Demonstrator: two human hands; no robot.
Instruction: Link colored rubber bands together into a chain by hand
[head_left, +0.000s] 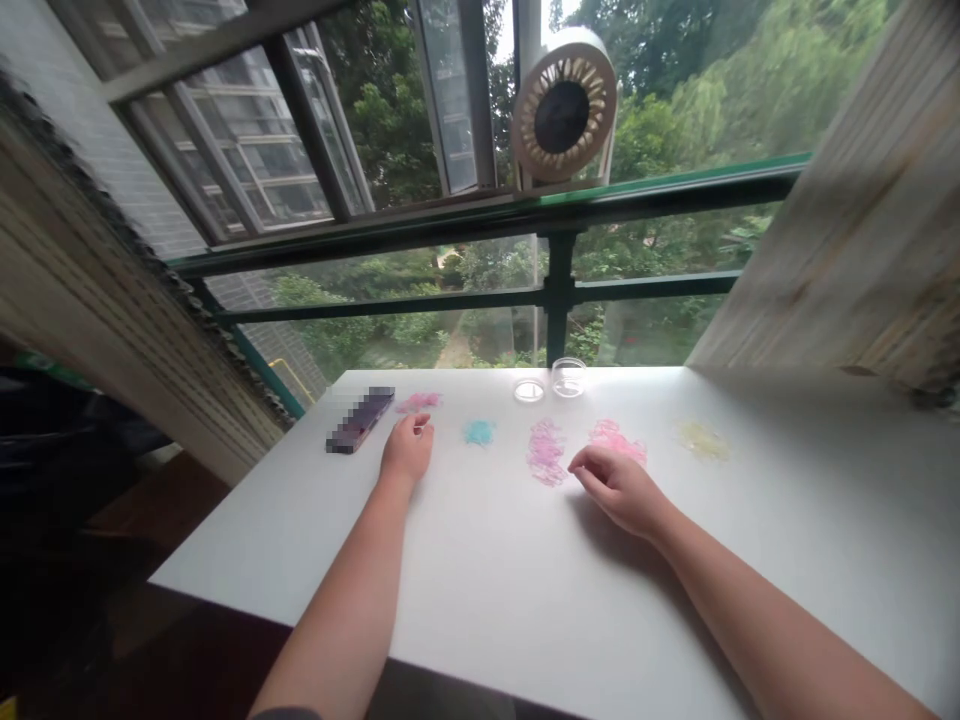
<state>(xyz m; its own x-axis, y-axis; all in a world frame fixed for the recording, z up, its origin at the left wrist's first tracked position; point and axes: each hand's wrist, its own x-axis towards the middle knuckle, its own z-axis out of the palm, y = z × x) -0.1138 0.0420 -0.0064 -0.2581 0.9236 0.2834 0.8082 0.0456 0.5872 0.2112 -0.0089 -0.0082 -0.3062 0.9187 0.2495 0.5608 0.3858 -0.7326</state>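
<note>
My left hand (409,449) rests on the white table (480,580), its fingers curled in. Just beyond its fingertips lies a small magenta-pink pile (420,402) of thin pieces, perhaps little elastic bands. With fingers and thumb drawn into a pinch, my right hand (619,487) is over the table beside a spread purple pile (547,453). A brighter pink pile (619,440) is partly hidden behind that hand. Whatever either hand may hold is too small to see. Between the hands is a teal pile (478,432); a pale yellow pile (703,440) lies to the right.
A phone-like dark object (361,420), partly pixelated, lies at the table's left. At the back edge are a clear round lid (529,391) and a clear round container (568,378). Beyond stand a green railing (557,290), a round fan (564,110) and curtains (832,220).
</note>
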